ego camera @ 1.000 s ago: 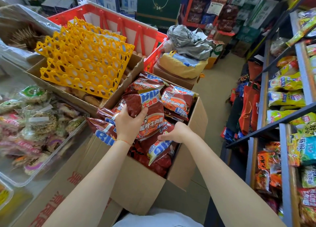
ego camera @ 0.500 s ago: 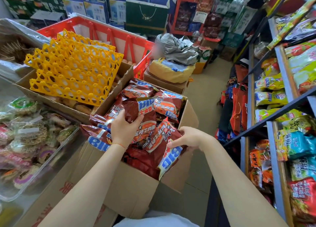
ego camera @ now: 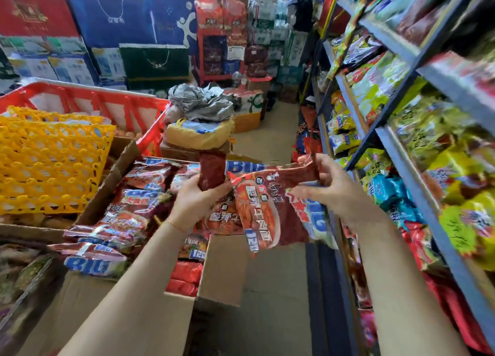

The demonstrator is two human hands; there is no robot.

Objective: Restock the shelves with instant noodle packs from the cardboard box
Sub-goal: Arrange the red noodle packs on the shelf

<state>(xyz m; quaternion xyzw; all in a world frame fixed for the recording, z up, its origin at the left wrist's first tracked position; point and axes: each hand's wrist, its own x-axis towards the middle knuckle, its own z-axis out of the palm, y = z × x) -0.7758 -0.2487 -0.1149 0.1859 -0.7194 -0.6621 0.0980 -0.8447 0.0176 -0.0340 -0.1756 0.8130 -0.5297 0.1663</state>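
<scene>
Just above the cardboard box [ego camera: 214, 275], the left hand [ego camera: 195, 197] grips one dark red noodle pack [ego camera: 211, 171] and the right hand [ego camera: 334, 187] pinches the top edge of more packs [ego camera: 262, 211], lifted clear. None of these is shelved yet. Many packs remain in the box [ego camera: 134, 208]. Right of the box, the shelves [ego camera: 396, 146] look mostly full already.
</scene>
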